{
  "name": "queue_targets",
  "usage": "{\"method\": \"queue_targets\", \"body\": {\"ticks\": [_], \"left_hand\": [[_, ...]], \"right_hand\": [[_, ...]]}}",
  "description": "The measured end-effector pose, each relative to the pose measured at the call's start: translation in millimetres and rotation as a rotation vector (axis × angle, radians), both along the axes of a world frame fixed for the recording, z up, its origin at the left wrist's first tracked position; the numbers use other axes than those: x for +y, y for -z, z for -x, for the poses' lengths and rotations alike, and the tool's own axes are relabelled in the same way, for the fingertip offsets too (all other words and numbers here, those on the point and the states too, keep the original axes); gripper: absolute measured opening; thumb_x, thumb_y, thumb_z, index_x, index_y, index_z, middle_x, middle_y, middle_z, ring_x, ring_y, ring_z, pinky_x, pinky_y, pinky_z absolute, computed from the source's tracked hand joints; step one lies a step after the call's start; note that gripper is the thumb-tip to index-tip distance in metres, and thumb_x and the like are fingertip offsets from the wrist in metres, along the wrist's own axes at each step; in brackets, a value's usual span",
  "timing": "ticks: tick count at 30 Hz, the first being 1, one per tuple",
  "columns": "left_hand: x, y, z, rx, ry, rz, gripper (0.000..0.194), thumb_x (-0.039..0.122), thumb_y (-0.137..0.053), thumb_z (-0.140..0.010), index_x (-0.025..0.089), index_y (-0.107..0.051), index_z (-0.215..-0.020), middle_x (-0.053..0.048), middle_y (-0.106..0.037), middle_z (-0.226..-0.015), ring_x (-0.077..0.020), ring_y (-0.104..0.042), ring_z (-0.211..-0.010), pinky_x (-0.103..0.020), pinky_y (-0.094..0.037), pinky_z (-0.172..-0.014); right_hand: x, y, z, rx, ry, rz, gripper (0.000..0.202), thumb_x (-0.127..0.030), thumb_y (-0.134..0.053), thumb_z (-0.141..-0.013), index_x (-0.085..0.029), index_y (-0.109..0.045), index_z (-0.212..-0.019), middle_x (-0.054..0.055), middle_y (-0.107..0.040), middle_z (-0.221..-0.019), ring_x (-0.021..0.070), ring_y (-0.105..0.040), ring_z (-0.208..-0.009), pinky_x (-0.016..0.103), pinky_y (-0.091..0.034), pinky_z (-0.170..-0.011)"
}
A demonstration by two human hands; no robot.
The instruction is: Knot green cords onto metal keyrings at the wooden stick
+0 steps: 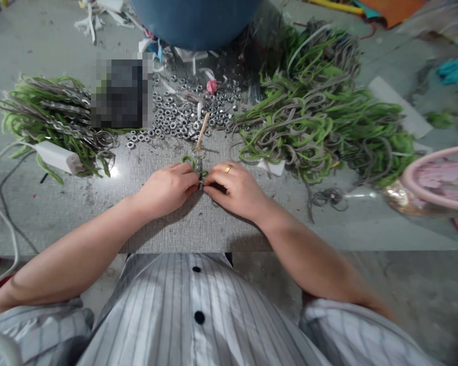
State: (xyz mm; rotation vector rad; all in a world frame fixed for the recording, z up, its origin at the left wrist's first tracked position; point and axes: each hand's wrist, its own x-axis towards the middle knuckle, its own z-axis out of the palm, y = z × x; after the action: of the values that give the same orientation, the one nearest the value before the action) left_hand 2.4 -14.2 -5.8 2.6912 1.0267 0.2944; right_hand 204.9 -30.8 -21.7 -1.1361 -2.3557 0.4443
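Near the table's front edge my left hand point(168, 189) and my right hand point(237, 192) meet, fingertips pinched together. Between them is a short strand of green and grey cord point(188, 160) with metal nuts along it; both hands grip its near end, and my fingers hide part of it. A gold ring is on my right hand. Just beyond the strand a thin wooden stick point(202, 130) points away from me. Many loose hex nuts point(171, 116) lie spread behind it.
A large heap of green and grey cords point(313, 117) lies to the right. At the left are finished-looking nut-and-cord strands point(57, 109) and a white plug with cable point(59, 156). A blue tub point(194, 23) stands behind; a pink-rimmed basket point(416, 175) is far right.
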Motion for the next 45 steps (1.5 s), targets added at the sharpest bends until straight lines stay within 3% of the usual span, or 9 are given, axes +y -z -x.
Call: {"method": "queue_targets", "body": {"ticks": [11, 18, 26, 37, 43, 45], "left_hand": [[-0.8, -1.3, -2.1, 0.019, -0.019, 0.020, 0.019, 0.018, -0.048, -0.090, 0.015, -0.063, -0.079, -0.005, -0.061, -0.080, -0.0173, -0.060, -0.076, -0.027, -0.047, -0.067], [-3.1, -7.2, -2.3, -0.039, 0.003, 0.061, 0.015, 0.020, -0.052, -0.084, 0.013, -0.062, -0.094, -0.007, -0.062, -0.088, -0.0181, -0.061, -0.082, -0.027, -0.049, -0.070], [-2.4, 0.7, -2.4, -0.021, -0.018, 0.036, 0.015, 0.021, -0.051, -0.089, 0.014, -0.065, -0.091, -0.006, -0.060, -0.090, -0.0174, -0.061, -0.082, -0.027, -0.049, -0.069], [-2.2, -0.7, -1.6, 0.014, -0.028, 0.048, 0.015, 0.023, -0.053, -0.089, 0.016, -0.066, -0.094, -0.005, -0.061, -0.090, -0.0166, -0.062, -0.081, -0.025, -0.049, -0.068], [1.1, -10.9, 3.7, -0.157, -0.028, 0.245, 0.019, 0.021, -0.053, -0.085, 0.014, -0.064, -0.099, -0.007, -0.060, -0.098, -0.0155, -0.061, -0.082, -0.027, -0.050, -0.075], [3.8, -18.2, 7.0, -0.185, -0.072, 0.299, 0.018, 0.017, -0.053, -0.080, 0.013, -0.063, -0.095, -0.008, -0.059, -0.099, -0.0134, -0.059, -0.075, -0.026, -0.049, -0.069]], "right_hand": [[-0.8, 5.9, 5.7, 0.000, 0.031, -0.059, 0.016, -0.020, -0.053, -0.086, -0.020, -0.066, -0.076, 0.006, -0.068, -0.084, 0.0215, -0.060, -0.081, 0.036, -0.044, -0.074], [-0.5, 4.1, 4.9, 0.007, 0.012, -0.029, 0.014, -0.021, -0.054, -0.084, -0.021, -0.066, -0.076, 0.006, -0.067, -0.084, 0.0211, -0.060, -0.081, 0.035, -0.044, -0.075], [-0.8, -2.0, 3.1, 0.019, 0.011, 0.023, 0.015, -0.019, -0.053, -0.084, -0.021, -0.062, -0.073, 0.006, -0.066, -0.084, 0.0206, -0.060, -0.080, 0.034, -0.046, -0.074], [4.0, -6.3, -14.8, 0.040, 0.140, 0.021, 0.011, -0.013, -0.054, -0.076, -0.022, -0.057, -0.072, 0.005, -0.068, -0.089, 0.0201, -0.063, -0.081, 0.033, -0.048, -0.073], [6.3, -4.5, -18.2, -0.014, 0.150, 0.018, 0.010, -0.014, -0.054, -0.076, -0.022, -0.057, -0.073, 0.006, -0.068, -0.088, 0.0214, -0.062, -0.080, 0.034, -0.047, -0.072], [6.4, -4.7, -18.7, -0.025, 0.138, 0.025, 0.009, -0.014, -0.053, -0.077, -0.022, -0.056, -0.073, 0.007, -0.067, -0.087, 0.0214, -0.062, -0.080, 0.034, -0.046, -0.072]]}}
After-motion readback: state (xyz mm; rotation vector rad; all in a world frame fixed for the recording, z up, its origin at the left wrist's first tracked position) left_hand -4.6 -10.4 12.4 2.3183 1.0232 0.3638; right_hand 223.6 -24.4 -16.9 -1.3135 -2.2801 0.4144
